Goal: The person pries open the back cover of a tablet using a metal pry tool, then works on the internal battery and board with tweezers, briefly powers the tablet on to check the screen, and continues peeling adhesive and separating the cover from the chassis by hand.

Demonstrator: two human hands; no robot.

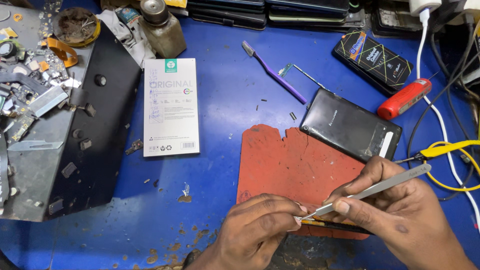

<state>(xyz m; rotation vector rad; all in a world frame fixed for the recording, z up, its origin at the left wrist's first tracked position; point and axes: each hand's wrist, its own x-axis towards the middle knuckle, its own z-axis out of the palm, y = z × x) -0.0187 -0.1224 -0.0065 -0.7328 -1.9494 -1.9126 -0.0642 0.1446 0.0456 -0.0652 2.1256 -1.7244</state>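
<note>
At the bottom, the right hand grips tweezers; their tip touches the left hand's pinched fingers

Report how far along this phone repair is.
Looks done: the black back cover lies detached on the blue mat, loose screws beside it. In hand: the right hand holds tweezers, tip at a thin part pinched by the left hand on the red pad. Left: the white box looks untouched; the cover remains off.
</note>
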